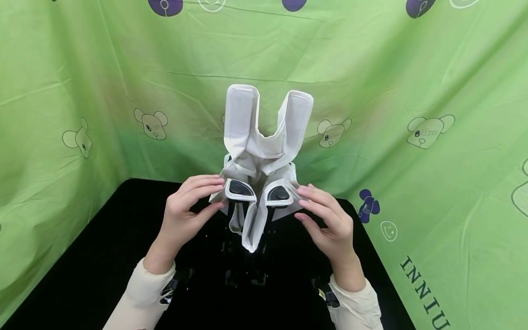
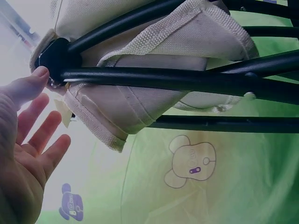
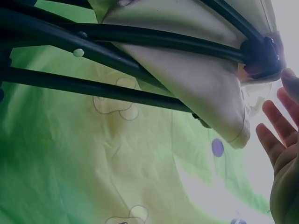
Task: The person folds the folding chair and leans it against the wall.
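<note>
A folding chair with white fabric (image 1: 268, 145) and a dark tube frame (image 2: 149, 77) stands half folded in the middle of the head view. Two upright fabric flaps rise at its far end, and black corner caps (image 1: 278, 193) sit in the nearer fabric corners. My left hand (image 1: 181, 208) is at the left corner, fingers extended and fingertips at the fabric edge. On the opposite side, my right hand (image 1: 334, 224) has its fingers spread beside the right corner. Neither hand curls round the chair. Dark cloth hides much of the lower frame in the head view.
A black-covered table (image 1: 123, 238) lies under the chair. Green curtains (image 1: 412, 73) with cartoon prints hang behind it and along both sides. Dark wrist devices (image 1: 168, 291) show at both cream sleeves.
</note>
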{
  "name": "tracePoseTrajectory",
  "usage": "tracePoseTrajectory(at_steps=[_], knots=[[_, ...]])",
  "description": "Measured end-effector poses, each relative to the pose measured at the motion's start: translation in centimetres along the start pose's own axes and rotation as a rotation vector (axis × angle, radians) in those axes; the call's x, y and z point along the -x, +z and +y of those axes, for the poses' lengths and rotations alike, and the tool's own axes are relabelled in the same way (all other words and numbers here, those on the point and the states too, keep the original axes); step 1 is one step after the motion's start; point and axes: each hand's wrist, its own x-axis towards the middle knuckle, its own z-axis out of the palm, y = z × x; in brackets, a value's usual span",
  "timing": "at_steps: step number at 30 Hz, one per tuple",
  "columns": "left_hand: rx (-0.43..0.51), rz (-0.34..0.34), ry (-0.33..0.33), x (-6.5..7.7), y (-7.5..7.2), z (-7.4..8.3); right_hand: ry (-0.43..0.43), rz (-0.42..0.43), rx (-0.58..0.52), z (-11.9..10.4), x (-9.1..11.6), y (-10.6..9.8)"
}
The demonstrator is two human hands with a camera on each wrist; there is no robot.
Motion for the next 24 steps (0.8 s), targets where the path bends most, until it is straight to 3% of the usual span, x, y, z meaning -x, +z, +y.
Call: tracePoseTrajectory(at_steps=[12,19,24], knots=[[0.022,0.106,-0.037,1.3,-0.1,1.0,0.058,0.045,0.081,-0.2,1.6,-0.9],[0.014,0.099,-0.129,1.9,-0.1,1.7,0.148,0.090,0.200,-0.2,3.1,-1.5],[0.016,0.119,-0.207,3.3,-0.1,1.2,0.201,0.114,0.221,-0.1,4.2,-1.8]])
